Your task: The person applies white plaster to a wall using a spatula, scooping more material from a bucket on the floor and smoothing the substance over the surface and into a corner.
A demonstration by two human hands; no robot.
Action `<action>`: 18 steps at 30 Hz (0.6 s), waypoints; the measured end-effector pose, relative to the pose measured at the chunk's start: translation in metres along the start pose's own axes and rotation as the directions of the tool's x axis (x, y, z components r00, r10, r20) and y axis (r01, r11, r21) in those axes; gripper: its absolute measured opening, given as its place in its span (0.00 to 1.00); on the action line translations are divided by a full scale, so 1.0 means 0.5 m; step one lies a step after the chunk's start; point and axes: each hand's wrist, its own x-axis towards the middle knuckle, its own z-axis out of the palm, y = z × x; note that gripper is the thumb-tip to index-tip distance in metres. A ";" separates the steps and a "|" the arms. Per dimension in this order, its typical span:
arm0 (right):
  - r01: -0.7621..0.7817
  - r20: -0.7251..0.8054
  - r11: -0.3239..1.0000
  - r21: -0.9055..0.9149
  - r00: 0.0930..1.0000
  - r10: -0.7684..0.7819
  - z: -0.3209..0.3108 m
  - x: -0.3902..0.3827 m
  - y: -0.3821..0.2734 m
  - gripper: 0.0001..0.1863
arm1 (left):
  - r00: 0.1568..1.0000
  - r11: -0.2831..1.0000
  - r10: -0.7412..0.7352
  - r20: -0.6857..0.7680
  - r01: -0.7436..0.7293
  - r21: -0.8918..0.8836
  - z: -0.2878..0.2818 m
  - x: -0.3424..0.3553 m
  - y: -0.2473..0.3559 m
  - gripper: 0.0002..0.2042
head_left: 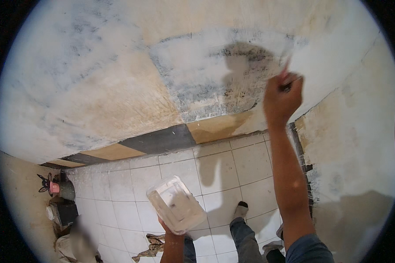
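My right hand [283, 97] is closed around the reddish handle of a brush [286, 68], raised against the wall [206, 70]. Motion blurs the brush, and its tip looks to be touching or very near the surface. Patches of dark grey and tan show through the whitish coat there. Lower down, my left hand [165, 225] supports a rectangular clear plastic tub [192, 222] from beneath, its fingers mostly hidden. Whitish paint-like stuff lines the tub, which tilts slightly.
A black-and-tan striped band [160, 139] runs along the wall's foot above white floor tiles [182, 168]. At the far left stand a pot with a pink item [54, 187] and a dark box [68, 212]. A patterned cloth [151, 246] lies near jeans-clad legs [243, 234]. Another wall [338, 144] rises at right.
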 end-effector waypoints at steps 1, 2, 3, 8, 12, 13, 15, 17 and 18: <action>0.026 -0.044 0.999 -0.032 0.999 -0.028 0.006 0.047 0.027 0.05 | 1.000 1.000 0.012 -0.008 -0.012 0.019 0.008 0.000 -0.003 0.24; 0.042 -0.085 0.997 -0.059 0.995 -0.047 0.022 0.075 0.043 0.05 | 0.999 0.999 0.029 -0.021 -0.029 0.041 0.012 -0.001 -0.003 0.24; 0.154 -0.086 0.983 -0.104 0.983 -0.163 0.050 0.088 0.041 0.05 | 1.000 1.000 0.009 0.002 -0.009 0.010 0.017 0.004 0.003 0.25; 0.403 0.115 0.904 0.141 0.900 -0.419 0.222 -0.130 -0.188 0.11 | 1.000 0.997 0.017 0.021 -0.016 -0.070 0.027 -0.012 0.020 0.27; 0.474 0.298 0.762 0.442 0.723 -0.623 0.192 -0.292 -0.302 0.07 | 0.991 0.982 -0.080 0.106 0.097 -0.164 0.049 -0.005 0.012 0.33; 0.468 0.295 0.767 0.440 0.731 -0.615 0.165 -0.294 -0.302 0.07 | 0.989 0.989 -0.093 0.118 0.105 -0.106 0.038 -0.001 0.013 0.37; 0.388 0.251 0.755 0.528 0.778 -0.576 0.103 -0.270 -0.274 0.13 | 0.987 0.989 -0.097 0.126 0.110 -0.102 0.035 0.000 0.015 0.35; 0.475 0.290 0.778 0.412 0.741 -0.606 0.035 -0.216 -0.205 0.12 | 0.990 0.984 -0.099 0.101 0.112 -0.138 0.043 -0.009 0.023 0.33; 0.522 0.293 0.761 0.386 0.713 -0.637 0.013 -0.191 -0.150 0.11 | 0.990 0.980 -0.110 0.083 0.122 -0.159 0.050 -0.011 0.022 0.32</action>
